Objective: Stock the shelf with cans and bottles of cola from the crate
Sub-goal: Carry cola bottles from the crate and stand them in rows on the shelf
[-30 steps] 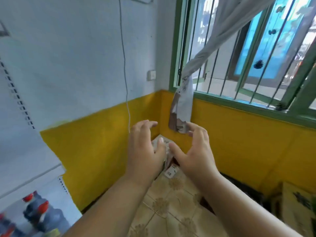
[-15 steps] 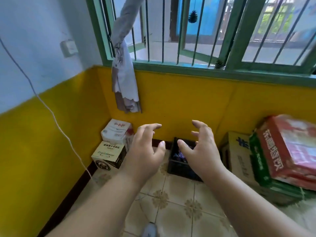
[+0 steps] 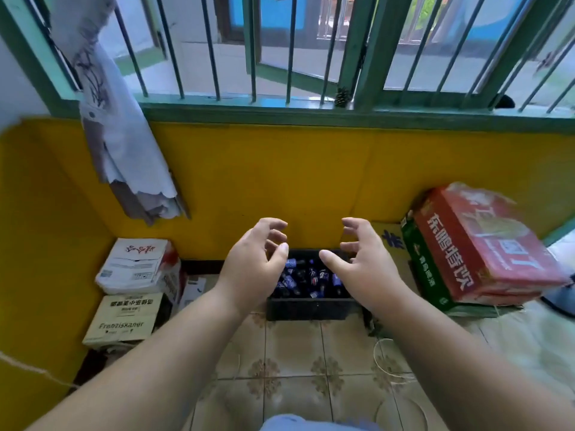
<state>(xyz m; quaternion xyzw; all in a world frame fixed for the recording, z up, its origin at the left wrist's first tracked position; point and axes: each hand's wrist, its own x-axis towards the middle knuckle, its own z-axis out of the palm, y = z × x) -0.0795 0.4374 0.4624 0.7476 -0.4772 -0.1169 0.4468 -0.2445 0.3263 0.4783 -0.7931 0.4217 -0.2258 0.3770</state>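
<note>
A black crate (image 3: 311,308) sits on the tiled floor against the yellow wall, straight ahead. Several blue cola cans and dark bottles (image 3: 306,279) fill it. My left hand (image 3: 252,269) hovers in front of the crate's left side, fingers spread and loosely curled, holding nothing. My right hand (image 3: 364,265) hovers in front of its right side in the same way, empty. Both hands hide parts of the crate. The shelf is out of view.
Two stacked cardboard boxes (image 3: 130,293) stand left of the crate. A red carton on a green carton (image 3: 479,250) sits to the right. A barred green window (image 3: 311,57) and a hanging cloth (image 3: 124,144) are above. Loose string (image 3: 385,365) lies on the tiles.
The view swung right and down from the shelf corner to the crate. Both empty hands stayed out in front and now frame the crate, which looks closer.
</note>
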